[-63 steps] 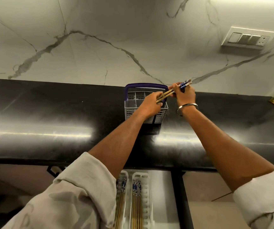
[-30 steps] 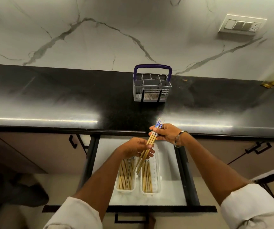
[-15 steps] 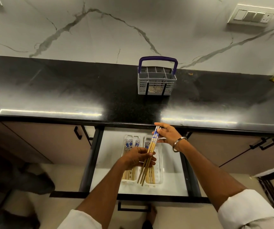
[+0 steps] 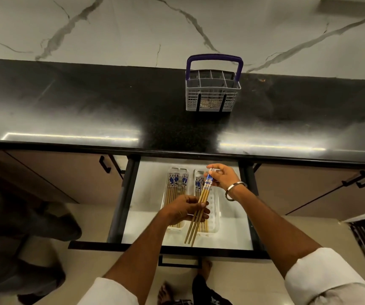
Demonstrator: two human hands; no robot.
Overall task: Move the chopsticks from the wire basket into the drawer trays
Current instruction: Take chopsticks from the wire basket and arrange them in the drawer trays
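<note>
Your left hand [image 4: 184, 209] grips a small bundle of chopsticks [image 4: 199, 209] around its middle, fingers curled over the wooden shafts. Your right hand [image 4: 223, 176] pinches the blue-patterned top ends of the same bundle. The bundle slants over the open drawer [image 4: 131, 194], its plain tips pointing toward you, above the right tray [image 4: 215, 208]. More chopsticks already lie in this tray and in the left tray [image 4: 166, 194] beside it. The wire basket [image 4: 212, 93] with its purple handle stands on the black countertop [image 4: 89, 106], well apart from your hands.
</note>
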